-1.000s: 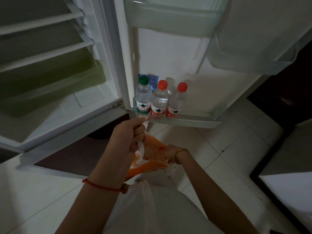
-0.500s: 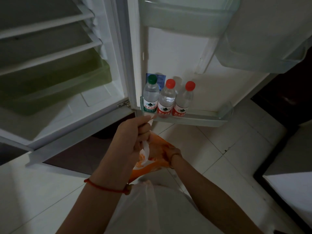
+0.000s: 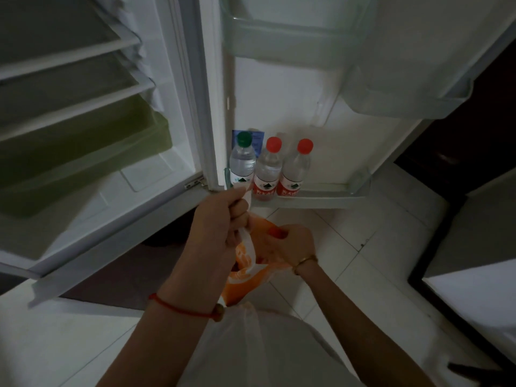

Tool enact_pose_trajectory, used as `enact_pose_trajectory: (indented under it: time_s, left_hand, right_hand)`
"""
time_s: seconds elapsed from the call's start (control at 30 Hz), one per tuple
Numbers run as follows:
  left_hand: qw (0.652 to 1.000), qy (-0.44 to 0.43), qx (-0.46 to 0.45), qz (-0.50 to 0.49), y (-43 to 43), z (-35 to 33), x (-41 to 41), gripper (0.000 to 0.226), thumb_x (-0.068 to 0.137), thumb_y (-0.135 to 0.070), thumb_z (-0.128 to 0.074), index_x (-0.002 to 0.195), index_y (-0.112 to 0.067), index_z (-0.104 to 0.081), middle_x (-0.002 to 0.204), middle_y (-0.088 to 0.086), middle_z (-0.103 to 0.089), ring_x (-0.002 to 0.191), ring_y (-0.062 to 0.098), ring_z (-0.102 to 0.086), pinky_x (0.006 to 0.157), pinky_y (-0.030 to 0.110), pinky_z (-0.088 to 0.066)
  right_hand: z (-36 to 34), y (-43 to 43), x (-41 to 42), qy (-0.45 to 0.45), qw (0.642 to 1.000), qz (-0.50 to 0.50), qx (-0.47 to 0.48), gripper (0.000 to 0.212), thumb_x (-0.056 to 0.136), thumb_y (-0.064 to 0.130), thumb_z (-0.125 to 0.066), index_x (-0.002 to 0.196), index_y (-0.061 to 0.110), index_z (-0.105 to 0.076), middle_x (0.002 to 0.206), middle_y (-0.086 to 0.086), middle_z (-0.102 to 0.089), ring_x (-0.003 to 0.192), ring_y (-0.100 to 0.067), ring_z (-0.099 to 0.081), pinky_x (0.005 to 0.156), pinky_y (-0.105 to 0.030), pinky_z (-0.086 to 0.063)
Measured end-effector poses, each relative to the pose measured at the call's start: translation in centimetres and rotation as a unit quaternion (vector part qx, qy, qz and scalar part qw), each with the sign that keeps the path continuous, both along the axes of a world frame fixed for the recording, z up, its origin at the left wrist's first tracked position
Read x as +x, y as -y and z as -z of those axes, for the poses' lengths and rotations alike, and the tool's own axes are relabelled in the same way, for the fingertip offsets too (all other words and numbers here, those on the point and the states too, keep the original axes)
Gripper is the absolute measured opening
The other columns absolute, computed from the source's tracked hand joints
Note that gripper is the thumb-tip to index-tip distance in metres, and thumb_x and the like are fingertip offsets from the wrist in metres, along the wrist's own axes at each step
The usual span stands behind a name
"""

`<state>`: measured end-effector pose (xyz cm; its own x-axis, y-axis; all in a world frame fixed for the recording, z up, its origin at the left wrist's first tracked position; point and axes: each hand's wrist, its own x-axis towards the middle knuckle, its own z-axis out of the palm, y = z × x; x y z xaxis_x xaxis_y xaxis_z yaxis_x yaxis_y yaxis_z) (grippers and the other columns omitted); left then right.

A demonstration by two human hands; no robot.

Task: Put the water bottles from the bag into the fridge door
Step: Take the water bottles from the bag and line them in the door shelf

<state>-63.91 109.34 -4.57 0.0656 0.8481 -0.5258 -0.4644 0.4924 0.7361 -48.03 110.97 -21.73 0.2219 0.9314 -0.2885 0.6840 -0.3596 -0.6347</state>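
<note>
At the foot of the open fridge door [image 3: 279, 107], head view: an orange bag [image 3: 245, 277] is held by both hands above the tiled floor [image 3: 349, 233].
The left hand [image 3: 220, 219] is closed into a fist around the white handle [image 3: 248, 244] of the bag, which is held up just below the lowest door shelf [image 3: 321, 201]. The right hand [image 3: 287, 241] is set at the mouth of the bag with its fingers curled; a red cap [image 3: 279, 233] is visible inside the curl, and whatever lies under it is hidden by the bag. Three water bottles are stood upright, side by side and touching, at the hinge end of the lowest door shelf: a green-capped bottle [image 3: 242, 163] nearest the hinge, then the middle red-capped bottle [image 3: 268, 169], then the outer red-capped bottle [image 3: 296, 169]. The bag's contents cannot be determined.
</note>
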Motion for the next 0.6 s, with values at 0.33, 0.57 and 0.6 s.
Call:
enact_pose_trajectory:
  time_s: [0.33,0.57,0.6]
  left_hand:
    - [0.998,0.01,0.034,0.055,-1.0,-1.1,3.5,0.007,0.099,-0.007,-0.044,0.097,-0.013,-0.049,0.032,-0.011,-0.027,0.024,0.002,-0.024,0.035,0.012,-0.031]
    - [0.998,0.013,0.029,0.045,-1.6,-1.3,4.6,0.012,0.099,-0.007,-0.043,0.109,-0.012,-0.042,0.033,-0.011,-0.026,0.023,0.002,-0.024,0.028,0.009,-0.024]
    - [0.998,0.0,0.028,0.048,-1.7,-1.0,4.7,0.012,0.099,-0.008,-0.044,0.11,-0.013,-0.043,0.033,-0.011,-0.027,0.024,0.003,-0.024,0.029,0.009,-0.026]
  right_hand:
    - [-7.7,0.8,3.7,0.068,0.977,0.022,0.202,0.021,0.074,0.036,-0.077,0.081,0.018,-0.07,0.071,0.006,-0.06,0.067,-0.012,-0.056,0.062,-0.017,-0.038]
    - [-13.1,0.3,7.7,0.087,0.932,0.065,0.345,0.022,0.081,0.033,-0.071,0.089,0.013,-0.065,0.079,-0.004,-0.064,0.069,-0.014,-0.054,0.062,-0.012,-0.036]
    - [-13.5,0.1,8.3,0.093,0.924,0.068,0.365,0.022,0.082,0.034,-0.069,0.089,0.013,-0.064,0.079,-0.003,-0.062,0.068,-0.012,-0.052,0.062,-0.012,-0.035]
